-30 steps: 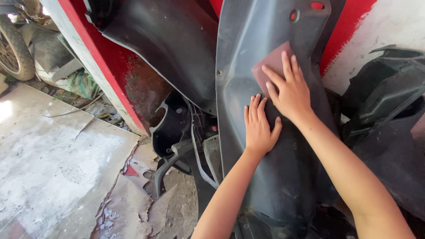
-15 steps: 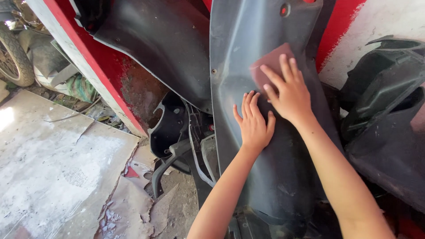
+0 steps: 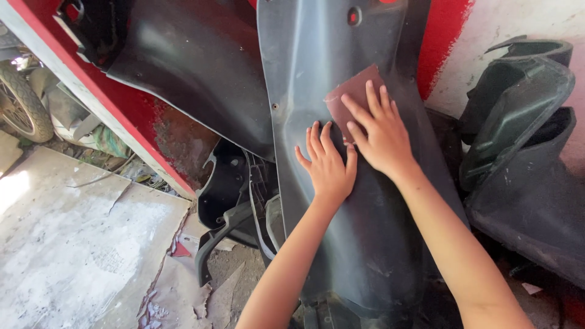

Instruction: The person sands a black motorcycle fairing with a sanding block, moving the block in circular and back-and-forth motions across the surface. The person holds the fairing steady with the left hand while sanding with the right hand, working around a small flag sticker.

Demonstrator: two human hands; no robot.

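Pressing Abrasive Sheet Against an Upright Grey Panel

Leaning against the red wall (image 3: 448,36), the long grey plastic panel (image 3: 365,244) stands nearly upright in the middle of the scene. The right hand (image 3: 381,137) lies flat with fingers spread over a reddish-brown sheet of sandpaper (image 3: 353,91), pinning it to the far part of the panel rather than gripping it. Just to its left and nearer, the left hand (image 3: 329,167) rests open, palm down on the panel, seemingly to steady it. Other dark plastic panels (image 3: 524,152) lean at the right; a tyre (image 3: 24,109) shows far left.
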